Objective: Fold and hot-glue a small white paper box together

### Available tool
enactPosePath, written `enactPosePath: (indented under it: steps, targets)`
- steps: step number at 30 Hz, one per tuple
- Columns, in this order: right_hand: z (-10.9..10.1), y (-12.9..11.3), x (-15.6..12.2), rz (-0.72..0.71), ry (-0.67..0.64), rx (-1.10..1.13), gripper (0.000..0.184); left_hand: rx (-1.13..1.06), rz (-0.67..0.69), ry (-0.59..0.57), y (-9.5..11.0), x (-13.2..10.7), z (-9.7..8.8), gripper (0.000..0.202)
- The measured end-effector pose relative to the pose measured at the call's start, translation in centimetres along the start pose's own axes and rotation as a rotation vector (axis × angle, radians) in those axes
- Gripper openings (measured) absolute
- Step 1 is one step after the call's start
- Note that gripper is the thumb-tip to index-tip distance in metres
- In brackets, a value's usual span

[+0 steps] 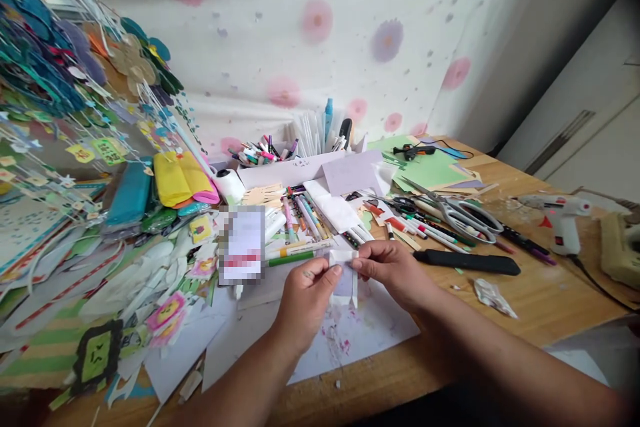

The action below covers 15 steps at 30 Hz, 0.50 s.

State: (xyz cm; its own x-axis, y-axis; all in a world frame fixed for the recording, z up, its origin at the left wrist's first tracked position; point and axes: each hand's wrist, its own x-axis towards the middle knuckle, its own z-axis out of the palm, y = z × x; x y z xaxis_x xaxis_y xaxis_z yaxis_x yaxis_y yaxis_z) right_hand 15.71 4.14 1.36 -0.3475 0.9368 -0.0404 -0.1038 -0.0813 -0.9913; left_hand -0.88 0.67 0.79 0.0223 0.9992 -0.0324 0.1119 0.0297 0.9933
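Between my two hands is a small folded piece of paper (345,288), white along its edges and pale purple inside. My left hand (307,293) pinches its left side, thumb on top. At its upper right corner, my right hand (387,270) grips the paper between thumb and fingers. Both hands are closed on it, just above a white sheet (380,327) marked with pink smudges. A green marker (290,258) lies beyond my left hand, and a black long-handled tool (467,262) rests right of my right hand.
Silver scissors (467,217), several markers and a white glue gun (565,223) with a cord lie on the right. Paper cut-outs (167,317) cover the left side. At the back stands a pen box (280,171). Strings of paper shapes (45,80) hang at upper left.
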Motion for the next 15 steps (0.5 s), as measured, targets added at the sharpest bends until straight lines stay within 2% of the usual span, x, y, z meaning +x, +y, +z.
enactPosePath:
  steps: [5,10,15]
  targets:
    - [0.1,0.9,0.0,-0.039,0.022,-0.032,0.038,-0.011,-0.004,-0.045,-0.2,0.1,0.0,0.029]
    - [-0.6,1.8,0.0,-0.098,-0.063,-0.041,0.040,-0.141,-0.093,-0.025,-0.3,0.3,0.2,0.025]
    - [-1.3,2.3,0.0,-0.125,0.044,-0.066,0.034,-0.402,-0.206,-0.004,0.1,0.3,0.7,0.025]
